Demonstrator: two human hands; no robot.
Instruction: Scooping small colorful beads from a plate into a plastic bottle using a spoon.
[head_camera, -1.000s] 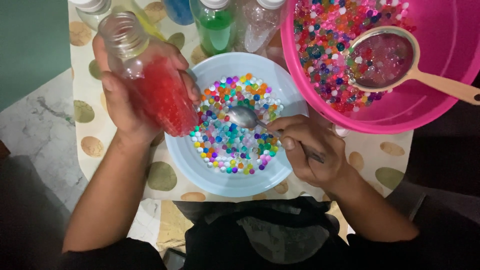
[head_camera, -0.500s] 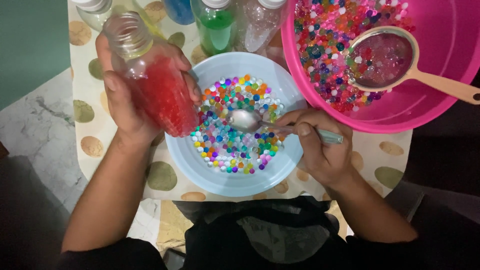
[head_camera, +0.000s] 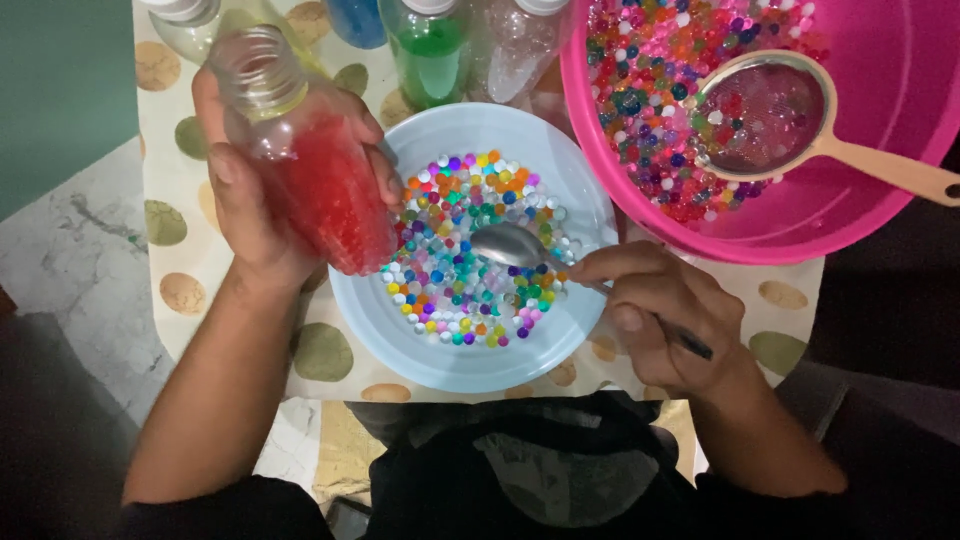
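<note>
Now, with the spoon (head_camera: 520, 245) low over the beads (head_camera: 470, 250) in the pale blue bowl (head_camera: 440, 365), best to slide its tip under only the red ones and lift slowly, so that nothing rolls off. Better also to keep the bottle (head_camera: 300, 170) tilted with its open neck toward the bowl, close above the rim, so any bead that slips lands back inside and not on the spotted cloth (head_camera: 330, 350) covering the surface.

Left hand (head_camera: 250, 210), left of centre in the frame: wrapped firmly around the clear bottle, thumb on the near side, fingers curled over the far side. Bottle held off the surface, leaning, neck pointing to the upper left, lower part filled with red beads, base just over the left edge of the bowl. Forearm running down to the lower left corner.

Right hand (head_camera: 660, 310), right of centre: closed on the handle of the spoon in a pinch, thumb and first fingers pressed together on the stem, wrist bent a little inward. Spoon bowl appearing empty, resting on or just above the beads; cannot tell which.

At upper right, a pink basin (head_camera: 860, 210) with many mixed beads and a small strainer (head_camera: 770, 115) lying in it. Along the top edge, more bottles: a green bottle (head_camera: 435, 50), a blue one, clear ones.
</note>
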